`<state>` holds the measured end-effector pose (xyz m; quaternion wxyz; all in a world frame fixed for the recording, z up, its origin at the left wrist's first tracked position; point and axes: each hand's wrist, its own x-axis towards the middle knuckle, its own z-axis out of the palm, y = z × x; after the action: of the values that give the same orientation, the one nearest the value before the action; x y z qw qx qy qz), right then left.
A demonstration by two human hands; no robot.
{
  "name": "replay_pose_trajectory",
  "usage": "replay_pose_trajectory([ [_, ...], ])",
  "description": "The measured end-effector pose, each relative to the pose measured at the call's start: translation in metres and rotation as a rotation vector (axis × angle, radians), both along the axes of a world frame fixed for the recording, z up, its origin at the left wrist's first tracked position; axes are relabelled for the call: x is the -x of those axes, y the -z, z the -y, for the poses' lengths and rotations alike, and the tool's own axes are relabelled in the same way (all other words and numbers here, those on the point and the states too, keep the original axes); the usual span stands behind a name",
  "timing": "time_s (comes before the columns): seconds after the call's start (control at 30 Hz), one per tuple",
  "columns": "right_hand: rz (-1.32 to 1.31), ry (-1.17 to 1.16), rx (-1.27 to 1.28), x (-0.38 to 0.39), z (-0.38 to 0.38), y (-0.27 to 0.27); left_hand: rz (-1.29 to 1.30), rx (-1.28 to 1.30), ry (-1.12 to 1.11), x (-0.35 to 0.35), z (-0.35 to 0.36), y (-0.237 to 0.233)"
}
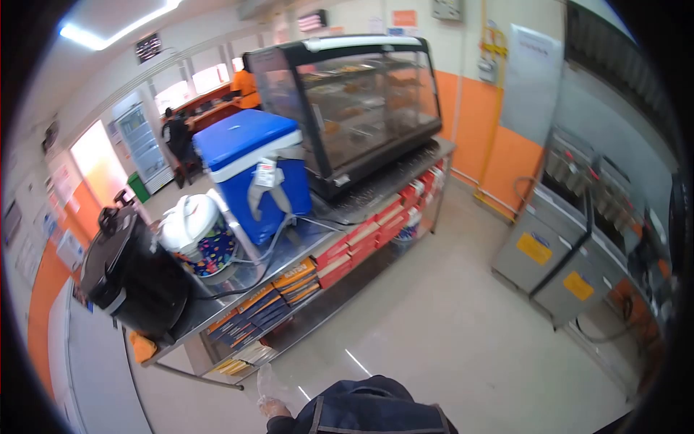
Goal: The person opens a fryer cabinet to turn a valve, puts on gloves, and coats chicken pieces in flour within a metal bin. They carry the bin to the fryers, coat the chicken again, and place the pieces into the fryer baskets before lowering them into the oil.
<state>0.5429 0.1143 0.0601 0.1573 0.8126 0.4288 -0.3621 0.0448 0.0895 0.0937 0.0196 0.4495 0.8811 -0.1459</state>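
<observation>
My left hand (pixel 272 407) shows at the bottom edge, beside the dark clothing on my body. Thin clear plastic (pixel 267 382) covers or hangs off it; whether that is a loose glove or a bag I cannot make out, and the fingers are not distinct. Nearest to this hand is the lower end of a steel table (pixel 210 307), with stacked flat boxes (pixel 256 311) on its shelf. The hand is apart from them. My right hand is out of sight.
On the table stand a black urn (pixel 134 271), a patterned white-lidded bucket (pixel 199 239), a blue cooler box (pixel 253 173) and a glass food display (pixel 369 101). Fryers (pixel 542 235) stand at right. Two people (pixel 177 137) are far back. Cords trail across the tabletop.
</observation>
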Motion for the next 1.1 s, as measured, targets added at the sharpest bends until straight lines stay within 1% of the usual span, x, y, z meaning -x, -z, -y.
replay_pose_trajectory([
  [0.03, -0.016, -0.166, -0.001, -0.005, 0.003, 0.004, 0.027, 0.065, 0.019, -0.010, -0.005, -0.023],
  [0.07, -0.015, -0.191, -0.035, -0.010, 0.008, 0.007, 0.055, 0.128, 0.039, -0.020, -0.012, -0.047],
  [0.1, -0.006, -0.063, -0.105, -0.014, 0.015, 0.008, 0.041, 0.141, 0.076, -0.022, -0.019, -0.046],
  [0.13, 0.014, 0.272, -0.258, -0.016, 0.013, 0.008, 0.017, 0.133, 0.131, -0.021, -0.030, -0.044],
  [0.17, 0.024, 0.591, -0.485, -0.018, 0.011, 0.006, -0.003, 0.117, 0.194, -0.022, -0.041, -0.046],
  [0.27, 0.141, 0.818, -0.416, -0.047, -0.008, -0.060, -0.052, 0.096, 0.348, -0.039, -0.076, -0.050],
  [0.3, 0.167, 0.862, -0.425, -0.060, -0.015, -0.070, -0.070, 0.101, 0.396, -0.047, -0.088, -0.054],
  [0.37, 0.237, 0.916, -0.398, -0.087, 0.002, -0.086, -0.090, 0.120, 0.495, -0.068, -0.115, -0.056],
  [0.43, 0.200, 1.064, -0.345, -0.113, 0.022, -0.096, -0.102, 0.142, 0.597, -0.090, -0.145, -0.054],
  [0.47, 0.175, 1.140, -0.326, -0.122, 0.031, -0.095, -0.111, 0.146, 0.643, -0.103, -0.163, -0.051],
  [0.57, 0.083, 1.162, -0.135, -0.155, 0.089, -0.038, -0.158, 0.101, 0.869, -0.137, -0.231, -0.040],
  [0.6, 0.075, 1.171, -0.085, -0.164, 0.114, -0.016, -0.207, 0.057, 0.728, -0.207, -0.228, -0.089],
  [0.63, 0.073, 1.175, -0.039, -0.173, 0.138, 0.004, -0.210, 0.089, 0.827, -0.226, -0.249, -0.084],
  [0.67, 0.109, 1.150, -0.005, -0.187, 0.159, 0.023, -0.258, -0.065, 0.918, -0.242, -0.265, -0.060],
  [0.7, 0.171, 1.088, 0.033, -0.200, 0.180, 0.043, -0.276, -0.100, 1.082, -0.248, -0.296, -0.006],
  [0.73, 0.246, 1.028, 0.066, -0.214, 0.196, 0.058, -0.127, -0.039, 1.024, -0.291, -0.301, -0.018],
  [0.77, 0.337, 1.015, 0.075, -0.228, 0.208, 0.079, 0.016, 0.015, 0.952, -0.364, -0.296, -0.083],
  [0.8, 0.210, 1.170, 0.053, -0.239, 0.212, 0.052, -0.090, 0.119, 0.950, -0.398, -0.305, -0.072],
  [0.83, 0.073, 1.486, -0.034, -0.258, 0.209, 0.028, -0.193, 0.225, 0.953, -0.433, -0.315, -0.062],
  [0.87, -0.033, 1.704, -0.118, -0.274, 0.201, 0.007, -0.164, 0.113, 1.014, -0.467, -0.317, -0.077],
  [0.9, -0.077, 1.812, -0.174, -0.294, 0.189, -0.014, -0.119, 0.003, 1.074, -0.508, -0.313, -0.093],
  [0.93, 0.159, 1.776, -0.234, -0.313, 0.184, -0.002, -0.054, -0.104, 1.126, -0.544, -0.310, -0.099],
  [1.0, 0.263, 1.732, -0.305, -0.373, 0.163, -0.035, -0.082, -0.063, 1.095, -0.590, -0.322, -0.090],
  [1.03, -0.188, 1.705, -0.362, -0.419, 0.173, -0.026, -0.095, -0.031, 1.071, -0.604, -0.328, -0.082],
  [1.07, -0.439, 1.867, -0.635, -0.443, 0.166, -0.044, -0.200, 0.001, 1.124, -0.609, -0.340, -0.056],
  [1.1, -0.718, 1.946, -0.798, -0.465, 0.152, -0.124, -0.123, 0.261, 1.056, -0.618, -0.356, -0.048],
])
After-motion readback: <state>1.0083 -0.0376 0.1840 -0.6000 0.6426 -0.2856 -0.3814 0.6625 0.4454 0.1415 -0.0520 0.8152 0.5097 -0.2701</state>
